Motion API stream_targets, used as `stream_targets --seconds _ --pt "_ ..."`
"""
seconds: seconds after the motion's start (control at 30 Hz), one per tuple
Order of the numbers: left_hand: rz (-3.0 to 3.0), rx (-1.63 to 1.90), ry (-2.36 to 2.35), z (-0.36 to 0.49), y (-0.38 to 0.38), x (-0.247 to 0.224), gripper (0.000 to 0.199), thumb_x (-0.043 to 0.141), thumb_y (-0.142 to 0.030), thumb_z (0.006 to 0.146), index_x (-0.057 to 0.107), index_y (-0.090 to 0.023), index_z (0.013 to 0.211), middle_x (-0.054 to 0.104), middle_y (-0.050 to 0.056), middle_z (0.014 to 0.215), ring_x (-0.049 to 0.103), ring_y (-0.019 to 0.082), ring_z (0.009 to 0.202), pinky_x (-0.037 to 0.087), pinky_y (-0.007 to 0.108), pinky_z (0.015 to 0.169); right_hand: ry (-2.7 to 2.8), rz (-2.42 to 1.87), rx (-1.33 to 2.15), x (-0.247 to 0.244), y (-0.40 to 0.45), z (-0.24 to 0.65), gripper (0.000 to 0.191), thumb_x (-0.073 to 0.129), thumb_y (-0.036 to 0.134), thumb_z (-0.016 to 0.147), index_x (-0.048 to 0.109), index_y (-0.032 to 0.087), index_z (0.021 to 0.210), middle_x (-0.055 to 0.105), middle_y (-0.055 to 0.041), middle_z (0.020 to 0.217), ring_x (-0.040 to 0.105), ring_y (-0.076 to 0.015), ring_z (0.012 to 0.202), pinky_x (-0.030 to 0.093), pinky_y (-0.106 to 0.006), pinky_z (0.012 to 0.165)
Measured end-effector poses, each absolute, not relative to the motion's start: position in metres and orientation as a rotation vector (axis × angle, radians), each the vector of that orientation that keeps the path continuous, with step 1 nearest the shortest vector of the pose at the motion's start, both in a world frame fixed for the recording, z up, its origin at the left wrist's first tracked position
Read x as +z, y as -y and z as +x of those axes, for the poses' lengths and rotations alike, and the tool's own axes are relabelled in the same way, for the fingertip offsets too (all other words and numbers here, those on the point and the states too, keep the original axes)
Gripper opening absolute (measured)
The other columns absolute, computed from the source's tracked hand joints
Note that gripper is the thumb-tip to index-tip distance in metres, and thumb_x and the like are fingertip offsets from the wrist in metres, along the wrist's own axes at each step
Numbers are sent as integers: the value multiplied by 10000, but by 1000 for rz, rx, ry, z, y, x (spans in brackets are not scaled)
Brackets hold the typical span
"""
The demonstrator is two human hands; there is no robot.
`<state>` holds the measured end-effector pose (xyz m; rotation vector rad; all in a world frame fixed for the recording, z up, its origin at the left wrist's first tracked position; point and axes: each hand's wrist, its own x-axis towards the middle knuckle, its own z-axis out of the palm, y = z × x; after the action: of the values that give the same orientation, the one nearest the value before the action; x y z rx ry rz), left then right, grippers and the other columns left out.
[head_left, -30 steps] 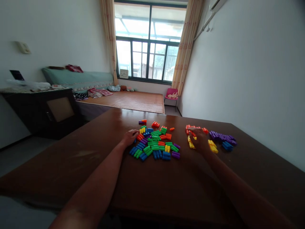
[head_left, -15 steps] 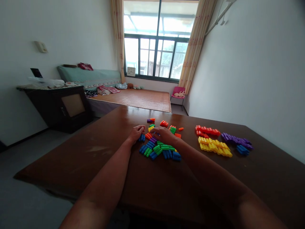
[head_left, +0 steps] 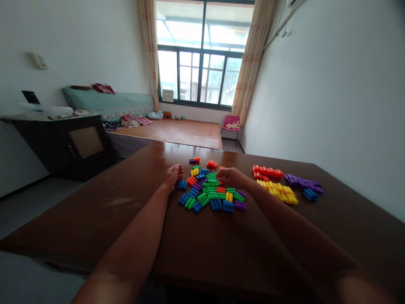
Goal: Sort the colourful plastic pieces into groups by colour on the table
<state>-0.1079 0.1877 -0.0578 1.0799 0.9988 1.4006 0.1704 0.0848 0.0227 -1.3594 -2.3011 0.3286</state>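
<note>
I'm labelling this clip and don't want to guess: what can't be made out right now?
- Head view: whether the right hand grips anything; its own fingers hide that.
- Head view: the full shape of the orange blocks beside it; that hand covers part of them.
- Head view: the time on the clock; too small.
- Head view: the rest of the white unit; cut off by the top edge.

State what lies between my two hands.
Between the left hand and right hand, the head view shows yellow, blue, green, orange and purple plastic building blocks.
</note>
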Motion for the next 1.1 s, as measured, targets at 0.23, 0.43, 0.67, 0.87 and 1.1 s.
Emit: stream_targets --seconds 0.23,0.43,0.67,0.87,1.1 --pt "1075 1445 -1002 -116 -189 -57 312 496 -409 877 610 -129 956 672 99 925 637 113 698 517 213 578 2465 -1155 175 6 -105 64 332 571 46 784 674 237 1036 681 17 1082 562 -152 1024 430 -273 920" --pt "1042 1444 -1016 -119 -194 -57 323 482 -421 876 606 -134 956 675 102 928 640 114 692 516 222 583 2632 -1003 212 -11 -128 25 367 652 16 691 666 249 974 681 75 991 562 -135 954 430 -282 930" --pt "1439 1334 -1055 -111 -189 -65 473 529 -571 791 650 -131 913 679 92 866 634 178 748 519 298 654 2382 -1122 12 18 -119 80 307 692 179 739 616 219 1034 647 -14 1055 576 -185 911 466 -306 842" --pt "1766 1219 -1115 -110 -197 -73 560 485 -653 761 683 -157 929 707 91 896 652 216 785 516 329 697 1734 -1363 171 30 -89 255 352 672 359 752 578 170 1033 664 -50 917 624 -172 742 520 -327 695" --pt "1834 1130 -1196 -113 -207 -73 596 482 -673 733 686 -174 987 721 90 966 670 248 834 534 350 733 965 -1868 -341 3 24 431 337 573 368 886 571 167 1157 615 -97 1117 610 -195 963 530 -374 817"
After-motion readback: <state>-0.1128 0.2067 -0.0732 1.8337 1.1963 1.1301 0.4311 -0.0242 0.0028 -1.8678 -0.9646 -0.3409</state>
